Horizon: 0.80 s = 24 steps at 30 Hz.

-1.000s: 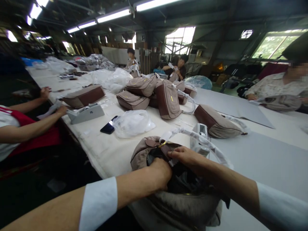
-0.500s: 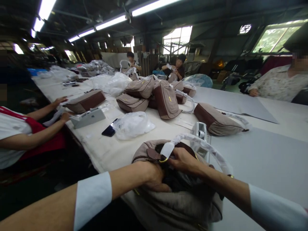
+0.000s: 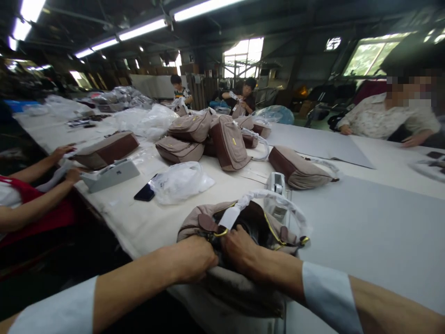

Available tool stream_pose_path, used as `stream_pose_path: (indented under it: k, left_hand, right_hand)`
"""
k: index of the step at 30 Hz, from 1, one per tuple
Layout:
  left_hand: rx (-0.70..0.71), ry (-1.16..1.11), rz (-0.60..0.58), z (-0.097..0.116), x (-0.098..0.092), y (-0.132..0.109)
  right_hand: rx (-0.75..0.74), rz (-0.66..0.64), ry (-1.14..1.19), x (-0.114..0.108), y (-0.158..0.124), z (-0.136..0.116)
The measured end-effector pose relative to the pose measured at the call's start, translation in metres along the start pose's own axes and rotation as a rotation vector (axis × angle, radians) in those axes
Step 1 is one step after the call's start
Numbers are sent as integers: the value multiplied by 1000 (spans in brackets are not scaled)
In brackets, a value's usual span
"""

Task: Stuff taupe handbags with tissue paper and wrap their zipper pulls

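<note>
A taupe corduroy handbag [image 3: 243, 290] with brown trim sits at the table edge before me, its gold zipper open and dark lining showing. Its handle [image 3: 292, 204] is wrapped in white film and arches over the opening. My left hand [image 3: 198, 260] is closed at the left end of the opening, beside a brown tab and gold ring; its fingertips are hidden. Close beside it, my right hand [image 3: 241, 250] reaches into the opening with curled fingers, gripping the bag near the ring. Which part of the bag each hand pinches is hidden.
A grey tape dispenser [image 3: 276, 190] stands just behind the bag. Beyond lie a clear plastic bag [image 3: 182, 183], a dark phone [image 3: 146, 189] and a heap of similar handbags [image 3: 229, 144]. Another dispenser [image 3: 111, 175] is near a co-worker's hands at left. More people are around the table.
My left hand has drawn up out of the bag's opening and closed. My right hand has shifted down and left, nearer to it. The view has turned slightly right.
</note>
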<state>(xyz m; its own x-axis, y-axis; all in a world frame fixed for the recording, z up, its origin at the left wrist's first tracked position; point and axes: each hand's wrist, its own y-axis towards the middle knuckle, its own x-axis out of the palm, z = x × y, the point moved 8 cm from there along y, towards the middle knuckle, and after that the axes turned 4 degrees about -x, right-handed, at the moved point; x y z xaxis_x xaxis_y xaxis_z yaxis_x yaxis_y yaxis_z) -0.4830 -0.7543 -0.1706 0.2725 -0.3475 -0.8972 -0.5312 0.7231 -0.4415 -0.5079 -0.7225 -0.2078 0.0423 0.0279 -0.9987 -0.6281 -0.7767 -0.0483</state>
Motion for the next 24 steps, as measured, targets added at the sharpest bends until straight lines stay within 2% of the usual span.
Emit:
stream_pose_path:
  k: [4, 6, 7, 8, 9, 10, 11, 12, 13, 14, 16, 18, 20, 22, 24]
  left_hand:
    - [-133, -45, 53, -30, 7, -1]
    - [-182, -57, 73, -41, 9, -1]
    - [-198, -66, 82, -44, 10, 0]
    - [-215, -74, 86, -46, 10, 0]
    - [-245, -76, 84, -49, 12, 0]
    - [-287, -73, 77, -53, 13, 0]
    - [-334, -64, 70, -58, 15, -1]
    - [-379, -49, 69, -63, 16, -2]
    - [-415, -25, 82, -69, 17, -3]
    - [-435, 2, 96, -73, 17, -4]
    - [-435, 54, 123, -80, 20, -6]
    - [-407, 87, 173, -84, 21, -9]
    - [-369, 78, 273, -86, 19, -16]
    - [-339, 43, 419, -82, 10, -29]
    - [-312, -11, 576, -69, -1, -47]
  right_hand:
    - [-63, -31, -37, -6, 21, -11]
    - [-56, -41, -22, -25, 24, -7]
    - [-55, 0, 13, -42, 19, -3]
    - [-46, 74, 59, -64, 8, 3]
    - [-49, 206, 144, -89, -9, 10]
    - [-23, 420, 232, -117, -35, 21]
    - [53, 588, 300, -136, -65, 35]
    - [192, 690, 346, -142, -97, 52]
    - [323, 707, 349, -137, -126, 64]
    - [422, 635, 329, -120, -150, 69]
    - [514, 347, 283, -63, -185, 64]
    - [524, 79, 263, 1, -210, 50]
    - [612, -102, 242, 49, -236, 50]
    - [806, -147, 208, 71, -266, 72]
    - [940, -122, 207, 75, -293, 98]
